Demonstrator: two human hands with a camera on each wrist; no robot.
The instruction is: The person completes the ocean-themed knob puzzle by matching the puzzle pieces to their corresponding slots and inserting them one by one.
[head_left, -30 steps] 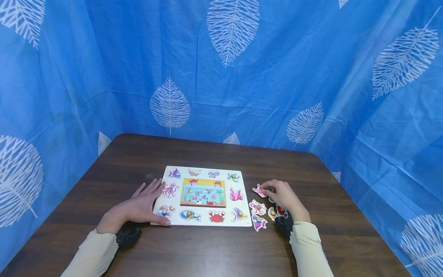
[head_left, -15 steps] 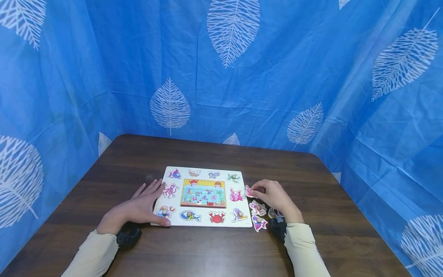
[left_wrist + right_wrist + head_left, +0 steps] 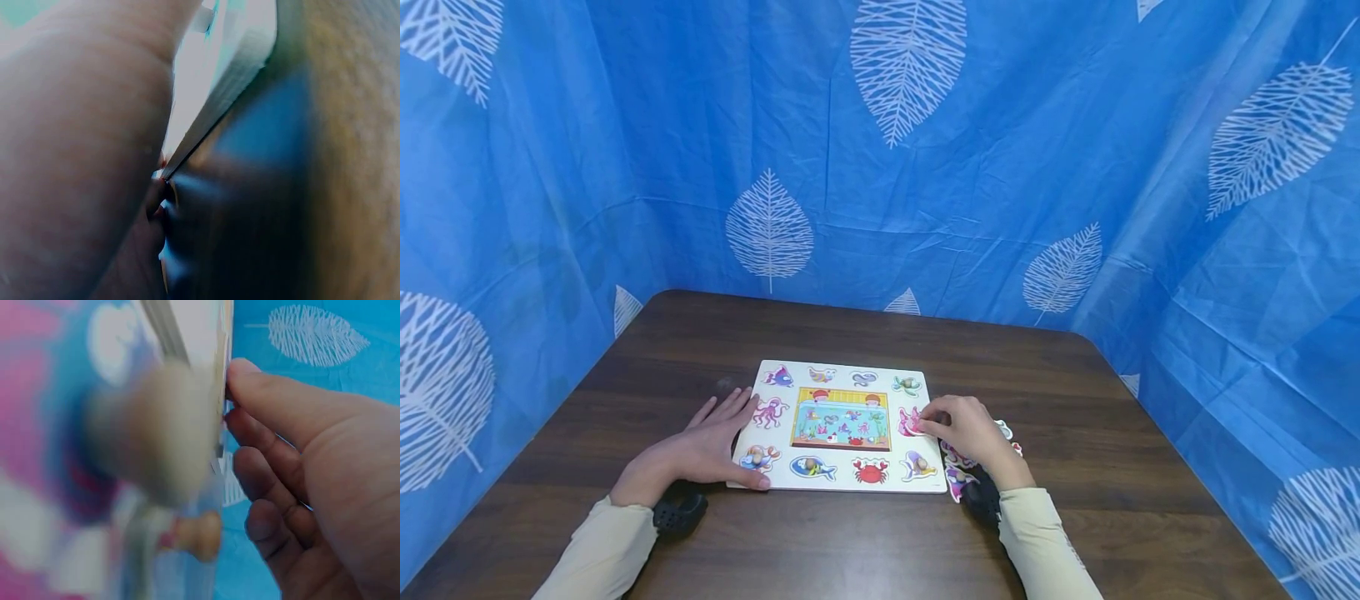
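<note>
A white wooden peg puzzle board [image 3: 844, 478] with sea-animal pictures lies on the table. My left hand [image 3: 711, 442] rests along its left side, fingers spread at the left edge and thumb on the front corner. At the board's right side, my right hand [image 3: 962, 429] pinches a pink puzzle piece [image 3: 908, 422] over the pink fish spot; fingers hide its knob, and I cannot tell whether it sits flush. The right wrist view shows the thumb and fingertips [image 3: 244, 369] close to the board's edge. Knobbed pieces such as the blue striped fish [image 3: 811, 466] sit on the board.
Several loose pieces, including a purple one [image 3: 958, 482], lie right of the board, partly hidden under my right wrist. A blurred wooden knob [image 3: 169, 431] fills much of the right wrist view. Blue leaf-patterned cloth [image 3: 850, 208] hangs behind the brown table [image 3: 820, 550].
My right hand has moved left from the loose pieces to the board's right side, carrying the pink puzzle piece. The left hand and the board have stayed in place.
</note>
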